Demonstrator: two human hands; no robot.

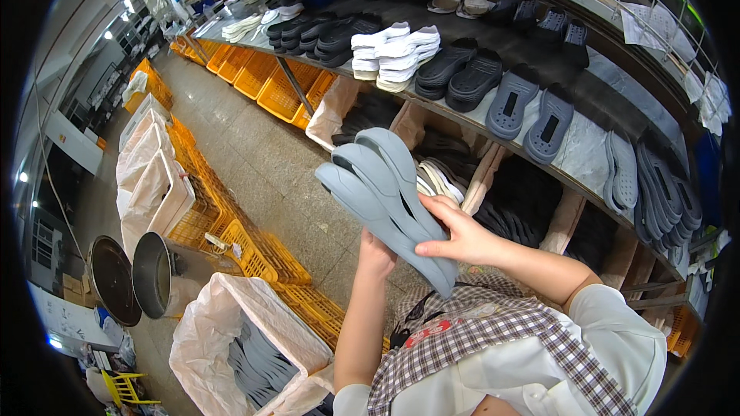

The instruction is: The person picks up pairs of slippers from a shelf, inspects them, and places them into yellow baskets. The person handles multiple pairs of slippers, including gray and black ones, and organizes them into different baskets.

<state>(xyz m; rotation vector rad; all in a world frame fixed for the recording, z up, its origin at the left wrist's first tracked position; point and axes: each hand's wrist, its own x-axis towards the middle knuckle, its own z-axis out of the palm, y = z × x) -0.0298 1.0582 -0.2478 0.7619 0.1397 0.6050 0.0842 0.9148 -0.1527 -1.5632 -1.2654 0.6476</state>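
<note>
A small stack of grey shoe soles [370, 185] is held up in front of me, tilted, with the rounded ends pointing away to the left. My right hand [461, 233] grips it from the right side, thumb across the face of the soles. On the lower left edge, my left hand [378, 256] is closed around the same stack, its fingers partly hidden behind it. Below and to the left, a lined bin [196, 331] contains many more grey soles [260, 370].
A long bench [586, 158] runs along the right, carrying white soles [395, 52], black shoes [474, 81] and grey soles [512, 104]. Under it stand compartments with dark pieces. Orange crates [250, 250], a metal drum [158, 273] and lined white bins [154, 185] line the left.
</note>
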